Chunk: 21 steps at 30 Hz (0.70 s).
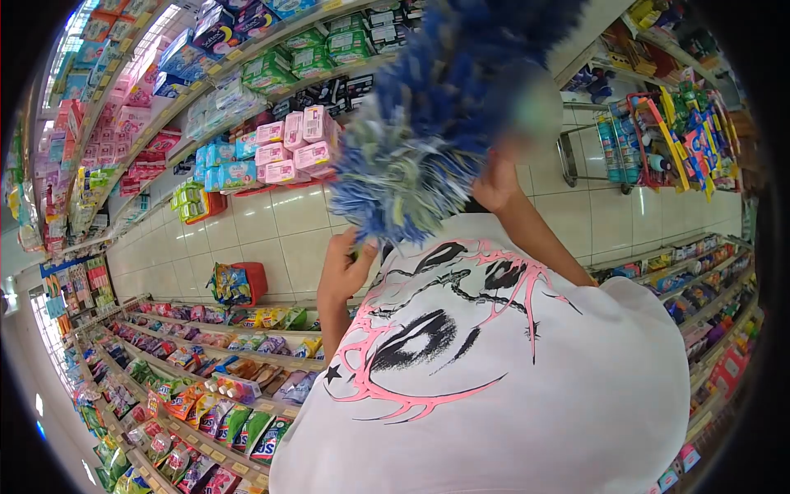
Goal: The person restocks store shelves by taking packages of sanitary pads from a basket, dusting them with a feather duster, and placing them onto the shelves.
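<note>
A fluffy duster (pixel 411 177) with blue and whitish strands fills the upper middle of the head view, in front of the shelves. My left hand (pixel 341 267) is at its lower left edge, with curled fingers and thumb closed on the strands. On the other side, my right hand (pixel 496 183) is closed beside the duster, its fingers partly hidden by strands and a blurred patch. A pale greenish blurred shape (pixel 539 107) is just above that hand; I cannot make out what it is.
Shelves with pink packs (pixel 296 148) and green packs (pixel 309 58) stand ahead. Bagged goods (pixel 239 428) line the lower left shelves. A red basket (pixel 257 282) sits on the tiled floor (pixel 263 226). A trolley (pixel 572 156) and a colourful display (pixel 691 136) are at right.
</note>
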Available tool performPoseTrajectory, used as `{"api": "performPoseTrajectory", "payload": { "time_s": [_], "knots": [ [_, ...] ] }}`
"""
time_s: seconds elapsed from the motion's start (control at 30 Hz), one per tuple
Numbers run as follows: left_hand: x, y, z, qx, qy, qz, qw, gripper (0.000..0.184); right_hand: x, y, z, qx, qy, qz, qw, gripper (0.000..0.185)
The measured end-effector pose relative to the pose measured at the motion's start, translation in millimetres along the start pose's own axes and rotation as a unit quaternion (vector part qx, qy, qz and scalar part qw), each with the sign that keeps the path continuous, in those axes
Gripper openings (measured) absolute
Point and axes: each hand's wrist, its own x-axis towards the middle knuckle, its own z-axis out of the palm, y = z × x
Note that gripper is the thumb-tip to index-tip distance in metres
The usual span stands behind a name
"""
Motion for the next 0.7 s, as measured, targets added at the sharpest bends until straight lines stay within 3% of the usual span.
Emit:
{"api": "performPoseTrajectory", "payload": {
  "time_s": [0.07, 0.1, 0.17, 0.3, 0.4, 0.47, 0.6, 0.7],
  "knots": [
    [4.0, 9.4, 0.6, 0.04, -0.018, 0.033, 0.998, 0.027, 1.6, 7.4, -22.5, 0.021, -0.098, 0.011, 0.995, 0.061],
    [6.6, 19.2, -1.5, 0.091, -0.065, 0.024, 0.993, 0.027, 0.1, 6.7, -17.9, 0.021, -0.099, 0.01, 0.995, 0.061],
    [8.5, 23.1, -3.2, 0.142, -0.113, 0.015, 0.983, 0.028, -5.5, 4.3, -5.4, -0.095, 0.031, 0.014, 0.995, 0.065],
    [9.4, 18.4, -12.8, 0.152, -0.063, 0.033, 0.986, 0.034, -8.0, 1.8, -12.6, -0.024, 0.058, 0.033, 0.997, 0.07],
    [11.2, 16.5, -15.4, 0.175, -0.033, 0.035, 0.983, 0.036, -14.1, -4.9, -15.4, 0.02, 0.006, 0.045, 0.999, 0.064],
    [14.2, 16.4, -16.2, 0.175, -0.006, 0.039, 0.984, 0.037, -16.2, -3.8, -10.3, -0.013, 0.06, 0.013, 0.998, 0.069],
    [22.6, 11.6, -21.6, 0.112, 0.069, -0.01, 0.991, 0.033, -18.7, -6.6, -13.1, 0.051, -0.003, 0.059, 0.997, 0.076],
    [23.0, 12.5, -24.9, 0.058, 0.113, -0.061, 0.99, 0.034, -22.4, -1.9, 11.9, -0.017, -0.095, 0.096, 0.991, 0.083]
  ]
}}
